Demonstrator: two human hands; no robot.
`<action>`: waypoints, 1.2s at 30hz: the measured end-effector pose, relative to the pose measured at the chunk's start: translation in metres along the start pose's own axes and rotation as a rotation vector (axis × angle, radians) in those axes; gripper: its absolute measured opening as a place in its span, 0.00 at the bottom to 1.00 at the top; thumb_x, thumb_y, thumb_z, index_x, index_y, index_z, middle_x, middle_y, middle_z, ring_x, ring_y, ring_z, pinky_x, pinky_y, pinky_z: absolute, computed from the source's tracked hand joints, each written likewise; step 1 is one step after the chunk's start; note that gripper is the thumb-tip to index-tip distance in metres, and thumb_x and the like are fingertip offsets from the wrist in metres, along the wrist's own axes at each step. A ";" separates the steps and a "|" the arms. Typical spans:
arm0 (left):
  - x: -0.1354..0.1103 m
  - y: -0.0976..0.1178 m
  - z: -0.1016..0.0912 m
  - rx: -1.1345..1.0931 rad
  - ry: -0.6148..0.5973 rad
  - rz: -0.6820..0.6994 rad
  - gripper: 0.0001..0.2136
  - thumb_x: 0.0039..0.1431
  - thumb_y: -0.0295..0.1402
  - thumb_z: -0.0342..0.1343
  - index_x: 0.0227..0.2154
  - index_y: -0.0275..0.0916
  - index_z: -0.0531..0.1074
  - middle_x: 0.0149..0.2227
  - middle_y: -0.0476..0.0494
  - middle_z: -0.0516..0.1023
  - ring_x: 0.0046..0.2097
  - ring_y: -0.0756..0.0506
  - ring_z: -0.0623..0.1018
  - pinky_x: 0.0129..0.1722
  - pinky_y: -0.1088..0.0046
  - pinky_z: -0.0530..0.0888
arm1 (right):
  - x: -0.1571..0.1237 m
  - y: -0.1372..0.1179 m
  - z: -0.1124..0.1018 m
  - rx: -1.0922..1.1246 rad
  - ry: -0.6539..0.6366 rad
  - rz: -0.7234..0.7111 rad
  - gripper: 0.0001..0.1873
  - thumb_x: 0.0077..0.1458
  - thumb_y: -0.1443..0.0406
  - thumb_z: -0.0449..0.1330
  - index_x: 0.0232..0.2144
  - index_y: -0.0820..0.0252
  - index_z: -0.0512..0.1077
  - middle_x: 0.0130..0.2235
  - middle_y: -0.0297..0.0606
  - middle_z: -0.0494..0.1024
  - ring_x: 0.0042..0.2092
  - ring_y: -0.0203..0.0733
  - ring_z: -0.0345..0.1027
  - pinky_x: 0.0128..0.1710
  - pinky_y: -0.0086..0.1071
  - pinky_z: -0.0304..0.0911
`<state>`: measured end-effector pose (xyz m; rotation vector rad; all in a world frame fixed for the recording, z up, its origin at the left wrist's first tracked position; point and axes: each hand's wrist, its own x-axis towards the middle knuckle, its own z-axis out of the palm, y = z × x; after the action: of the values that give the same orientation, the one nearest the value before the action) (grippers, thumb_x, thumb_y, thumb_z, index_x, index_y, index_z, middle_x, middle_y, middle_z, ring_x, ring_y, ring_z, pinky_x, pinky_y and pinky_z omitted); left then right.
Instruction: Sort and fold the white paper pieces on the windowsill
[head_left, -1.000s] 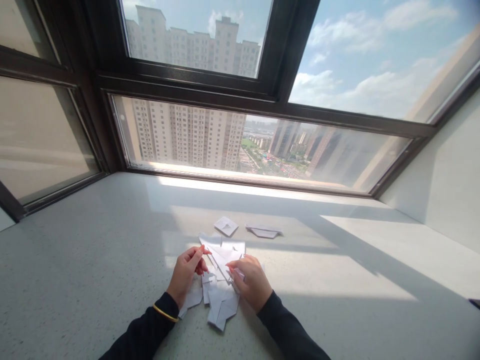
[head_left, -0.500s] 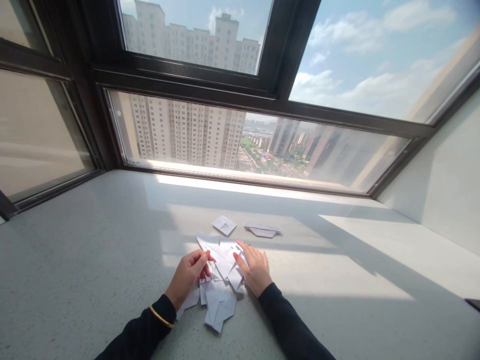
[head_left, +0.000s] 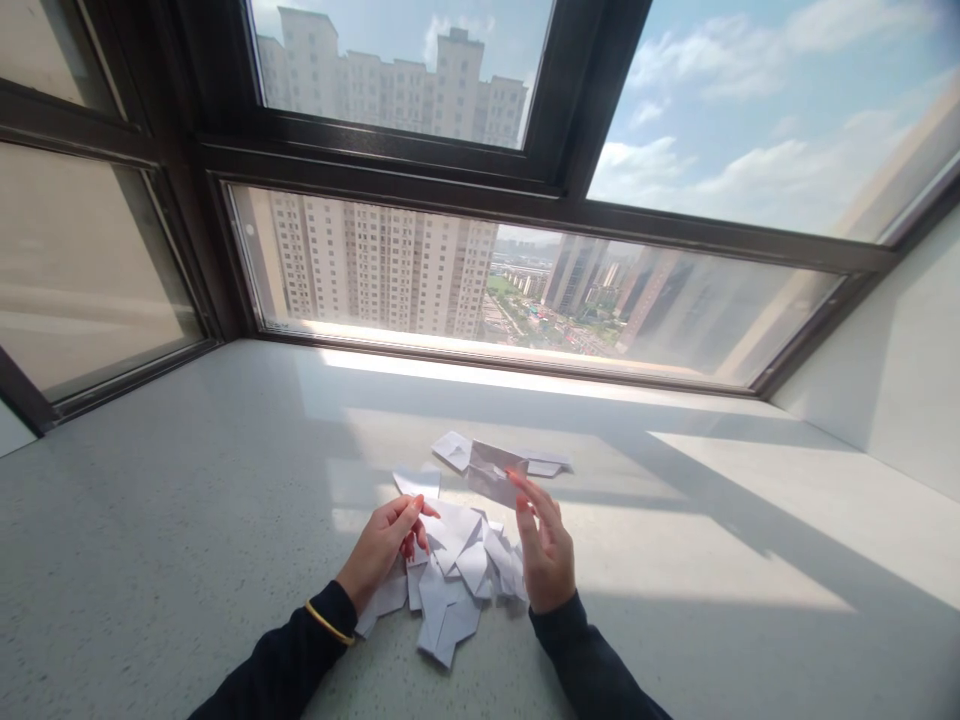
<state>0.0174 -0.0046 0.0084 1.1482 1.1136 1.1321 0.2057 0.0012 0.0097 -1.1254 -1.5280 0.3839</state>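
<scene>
My left hand [head_left: 386,540] is over the left side of a heap of folded white papers [head_left: 454,535]. Its thumb and index finger are brought together and the other fingers curl in; white paper lies right behind the fingertips, and whether any is pinched I cannot make out. Beyond the heap, my right hand [head_left: 546,550] has a folded paper piece [head_left: 491,468] at its fingertips, tilted up between thumb and fingers. That piece overlaps in view a folded paper square [head_left: 450,450] on its left and a flat folded strip [head_left: 551,466] on its right.
The heap rests on a pale speckled sill [head_left: 247,520] crossed by bands of sunlight. Dark window frames [head_left: 390,165] close off the far side, with tall buildings outside. A white wall [head_left: 885,350] rises at the right.
My right hand has lifted a folded paper piece off the heap and moved it up and right, towards the two pieces behind. Papers on the heap's right side have shifted. My left hand keeps its pose.
</scene>
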 end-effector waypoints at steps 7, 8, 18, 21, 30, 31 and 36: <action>0.000 -0.004 0.002 -0.021 0.020 -0.013 0.23 0.49 0.51 0.44 0.32 0.34 0.68 0.18 0.51 0.68 0.17 0.54 0.64 0.16 0.80 0.62 | -0.005 -0.007 0.005 0.293 -0.116 0.073 0.18 0.52 0.62 0.49 0.46 0.57 0.64 0.49 0.43 0.65 0.41 0.43 0.64 0.34 0.33 0.65; -0.001 -0.006 0.002 -0.015 0.018 -0.010 0.23 0.48 0.52 0.44 0.31 0.34 0.67 0.18 0.51 0.68 0.17 0.54 0.64 0.16 0.80 0.61 | -0.006 -0.009 0.006 0.331 -0.173 0.074 0.18 0.53 0.62 0.49 0.46 0.56 0.64 0.48 0.43 0.66 0.40 0.42 0.65 0.33 0.33 0.65; -0.004 0.003 0.004 -0.024 0.039 0.006 0.16 0.44 0.44 0.54 0.22 0.33 0.70 0.20 0.51 0.69 0.22 0.52 0.65 0.21 0.78 0.62 | -0.005 -0.015 0.010 0.050 -0.445 -0.208 0.15 0.51 0.70 0.48 0.40 0.55 0.68 0.41 0.40 0.70 0.44 0.43 0.62 0.42 0.38 0.60; -0.003 0.005 0.005 -0.049 0.080 -0.016 0.16 0.45 0.44 0.53 0.23 0.32 0.70 0.21 0.49 0.70 0.22 0.52 0.66 0.21 0.78 0.62 | 0.019 -0.003 0.014 -0.253 -0.399 -0.231 0.13 0.50 0.71 0.48 0.37 0.58 0.68 0.39 0.41 0.71 0.42 0.43 0.63 0.41 0.38 0.60; 0.003 -0.005 0.001 -0.102 0.088 -0.043 0.18 0.44 0.47 0.53 0.23 0.32 0.70 0.20 0.50 0.69 0.21 0.52 0.65 0.19 0.79 0.61 | 0.071 0.024 0.060 -0.890 -0.588 -0.167 0.10 0.45 0.65 0.57 0.31 0.68 0.71 0.33 0.50 0.75 0.39 0.50 0.66 0.36 0.36 0.59; 0.003 -0.007 0.000 -0.105 0.084 -0.046 0.19 0.44 0.48 0.52 0.23 0.32 0.69 0.19 0.50 0.68 0.21 0.52 0.64 0.19 0.79 0.61 | 0.072 0.025 0.064 -0.910 -0.586 -0.158 0.08 0.46 0.66 0.57 0.28 0.67 0.72 0.31 0.50 0.75 0.37 0.50 0.67 0.35 0.35 0.59; 0.004 -0.007 -0.002 -0.095 0.103 -0.080 0.20 0.43 0.50 0.52 0.20 0.33 0.67 0.15 0.53 0.64 0.18 0.54 0.62 0.17 0.79 0.58 | 0.073 0.018 0.058 -0.951 -0.504 -0.137 0.10 0.49 0.69 0.52 0.22 0.64 0.72 0.26 0.46 0.76 0.32 0.44 0.69 0.31 0.30 0.58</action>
<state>0.0162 -0.0007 0.0008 0.9724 1.1626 1.1795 0.1695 0.0878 0.0205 -1.7065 -2.3268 -0.2226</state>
